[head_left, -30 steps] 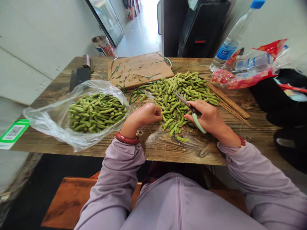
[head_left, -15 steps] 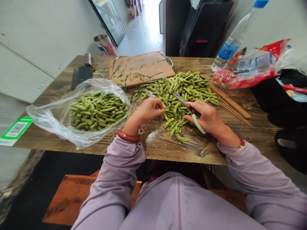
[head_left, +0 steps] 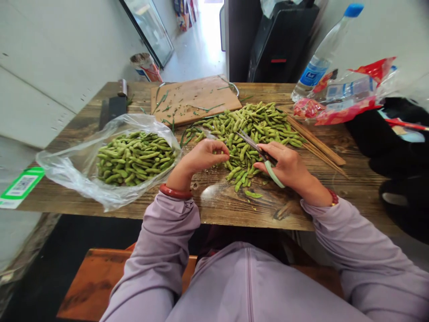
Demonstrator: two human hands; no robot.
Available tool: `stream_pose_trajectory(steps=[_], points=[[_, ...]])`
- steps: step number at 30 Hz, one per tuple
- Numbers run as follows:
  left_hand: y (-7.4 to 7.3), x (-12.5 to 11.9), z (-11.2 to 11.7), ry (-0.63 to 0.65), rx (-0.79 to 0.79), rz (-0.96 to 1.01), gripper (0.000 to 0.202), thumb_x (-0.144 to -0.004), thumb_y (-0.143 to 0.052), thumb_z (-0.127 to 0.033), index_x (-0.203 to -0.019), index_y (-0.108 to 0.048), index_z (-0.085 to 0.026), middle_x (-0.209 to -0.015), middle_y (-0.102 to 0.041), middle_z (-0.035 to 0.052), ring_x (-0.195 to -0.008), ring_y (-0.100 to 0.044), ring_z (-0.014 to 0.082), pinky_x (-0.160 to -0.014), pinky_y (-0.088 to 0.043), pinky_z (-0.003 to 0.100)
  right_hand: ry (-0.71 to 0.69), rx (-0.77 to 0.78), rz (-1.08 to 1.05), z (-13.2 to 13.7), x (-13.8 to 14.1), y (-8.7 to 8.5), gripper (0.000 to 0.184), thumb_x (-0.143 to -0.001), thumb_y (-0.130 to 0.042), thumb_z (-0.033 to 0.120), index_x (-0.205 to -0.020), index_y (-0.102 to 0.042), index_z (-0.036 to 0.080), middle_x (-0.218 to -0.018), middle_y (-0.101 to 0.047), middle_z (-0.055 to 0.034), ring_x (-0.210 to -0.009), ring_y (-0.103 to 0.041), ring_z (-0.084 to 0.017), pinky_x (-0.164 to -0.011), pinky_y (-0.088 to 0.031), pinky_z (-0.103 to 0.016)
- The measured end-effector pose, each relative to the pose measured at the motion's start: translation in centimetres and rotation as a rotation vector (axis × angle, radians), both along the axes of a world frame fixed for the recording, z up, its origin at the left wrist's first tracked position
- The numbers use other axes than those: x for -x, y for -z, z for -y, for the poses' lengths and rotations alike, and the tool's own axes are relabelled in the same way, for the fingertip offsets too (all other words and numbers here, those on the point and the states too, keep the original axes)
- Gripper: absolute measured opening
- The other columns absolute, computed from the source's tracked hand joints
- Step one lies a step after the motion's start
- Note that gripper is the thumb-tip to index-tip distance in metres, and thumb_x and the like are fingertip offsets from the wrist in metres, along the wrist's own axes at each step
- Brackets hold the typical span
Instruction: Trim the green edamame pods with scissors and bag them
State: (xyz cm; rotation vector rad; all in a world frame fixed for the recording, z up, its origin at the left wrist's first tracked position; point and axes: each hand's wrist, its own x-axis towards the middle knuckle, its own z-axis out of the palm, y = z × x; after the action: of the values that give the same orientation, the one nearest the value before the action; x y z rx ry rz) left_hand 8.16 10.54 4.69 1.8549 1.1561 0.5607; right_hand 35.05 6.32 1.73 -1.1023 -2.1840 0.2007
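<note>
My left hand [head_left: 204, 155] is closed in a pinch at the near left edge of a loose heap of green edamame pods [head_left: 258, 123] on the wooden table [head_left: 234, 201]; what it pinches is too small to make out. My right hand [head_left: 284, 167] grips scissors [head_left: 256, 148] with pale green handles, blades pointing up-left over the heap toward my left hand. One pod [head_left: 253, 194] lies alone just below the heap.
A clear plastic bag [head_left: 67, 167] holding edamame pods [head_left: 134, 156] lies at the left. A cutting board [head_left: 194, 96] with green trimmings and a cleaver [head_left: 112, 105] are at the back. Chopsticks [head_left: 317, 143], a water bottle [head_left: 321, 56] and snack bags [head_left: 348, 96] stand on the right.
My left hand lifted from the heap's edge and drew into a pinch near the scissor blades. The view shifted slightly.
</note>
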Motion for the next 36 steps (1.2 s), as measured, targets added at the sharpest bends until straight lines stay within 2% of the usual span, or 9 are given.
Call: stream_pose_trajectory(steps=[2,6,10,13,18,24,29,32,36], points=[[0.0,0.1,0.0,0.094,-0.055,-0.146,0.012,-0.074,-0.065,-0.023,-0.08,-0.072,-0.015,-0.063,-0.054,-0.003,-0.058,-0.044,0.0093,-0.058,-0.034,0.024,-0.001,-0.003,0.0,0.0,0.0,0.0,0.038,-0.087,-0.071,0.034,-0.123,-0.065,0.022,-0.1,-0.071,-0.0091,-0.086,-0.069,-0.026,-0.071,-0.057,-0.038],[0.1,0.0,0.4,0.145,-0.168,-0.347,0.022,-0.074,-0.064,-0.015,-0.093,-0.075,-0.018,-0.065,-0.055,-0.003,-0.061,-0.048,0.0117,-0.061,-0.035,0.025,0.009,0.018,0.013,0.0,0.1,0.0,0.038,-0.087,-0.071,0.033,-0.123,-0.066,0.024,-0.102,-0.071,-0.0088,-0.088,-0.069,-0.027,-0.071,-0.057,-0.038],[0.7,-0.6,0.8,0.196,-0.222,-0.409,0.021,-0.077,-0.064,-0.016,-0.095,-0.075,-0.02,-0.066,-0.059,-0.0015,-0.06,-0.049,0.0136,-0.062,-0.036,0.026,0.01,0.029,0.022,0.1,0.0,0.0,0.038,-0.087,-0.072,0.034,-0.123,-0.066,0.024,-0.102,-0.071,-0.0082,-0.088,-0.069,-0.026,-0.072,-0.056,-0.037],[0.9,-0.9,0.7,0.148,-0.256,-0.393,0.012,-0.076,-0.065,-0.016,-0.086,-0.072,-0.019,-0.067,-0.06,-0.0006,-0.061,-0.049,0.0136,-0.064,-0.036,0.026,0.009,0.028,0.027,0.0,-0.1,0.0,0.038,-0.087,-0.071,0.034,-0.124,-0.066,0.023,-0.101,-0.07,-0.0083,-0.086,-0.069,-0.026,-0.072,-0.056,-0.037],[0.3,-0.8,0.4,-0.054,-0.254,-0.048,0.006,-0.078,-0.064,-0.022,-0.079,-0.064,-0.016,-0.068,-0.055,-0.0021,-0.064,-0.047,0.0109,-0.063,-0.037,0.025,0.006,0.009,0.03,0.0,-0.1,0.0,0.037,-0.088,-0.07,0.035,-0.122,-0.066,0.02,-0.097,-0.069,-0.0083,-0.083,-0.068,-0.025,-0.072,-0.056,-0.037],[-0.8,-0.7,0.7,-0.257,0.163,0.507,0.016,-0.076,-0.062,-0.029,-0.076,-0.05,-0.018,-0.069,-0.051,-0.0034,-0.049,-0.039,0.0052,-0.043,-0.024,0.019,0.0,0.005,0.02,0.1,0.0,-0.1,0.038,-0.089,-0.07,0.035,-0.123,-0.065,0.022,-0.099,-0.069,-0.0082,-0.083,-0.068,-0.025,-0.07,-0.056,-0.036],[-0.4,-1.1,0.6,-0.298,0.257,0.564,0.011,-0.076,-0.06,-0.025,-0.082,-0.053,-0.019,-0.065,-0.052,-0.0039,-0.047,-0.043,0.0067,-0.04,-0.024,0.019,-0.01,0.005,0.021,0.1,-0.1,0.0,0.038,-0.089,-0.07,0.036,-0.124,-0.065,0.022,-0.099,-0.07,-0.0082,-0.084,-0.068,-0.025,-0.07,-0.056,-0.037],[0.6,-1.5,0.3,-0.268,0.125,0.389,0.013,-0.077,-0.055,-0.018,-0.089,-0.06,-0.018,-0.064,-0.053,-0.0044,-0.05,-0.044,0.0079,-0.046,-0.032,0.02,-0.015,-0.002,0.018,0.0,-0.1,0.0,0.038,-0.088,-0.071,0.035,-0.123,-0.066,0.021,-0.1,-0.07,-0.009,-0.084,-0.068,-0.026,-0.07,-0.056,-0.037],[1.8,-2.1,-0.1,-0.223,-0.283,0.019,0.009,-0.08,-0.057,-0.015,-0.078,-0.066,-0.015,-0.071,-0.062,-0.0001,-0.068,-0.054,0.0118,-0.068,-0.042,0.025,-0.014,-0.003,0.024,0.0,-0.1,0.2,0.038,-0.088,-0.071,0.034,-0.123,-0.065,0.02,-0.102,-0.07,-0.0095,-0.086,-0.069,-0.026,-0.071,-0.056,-0.038]])
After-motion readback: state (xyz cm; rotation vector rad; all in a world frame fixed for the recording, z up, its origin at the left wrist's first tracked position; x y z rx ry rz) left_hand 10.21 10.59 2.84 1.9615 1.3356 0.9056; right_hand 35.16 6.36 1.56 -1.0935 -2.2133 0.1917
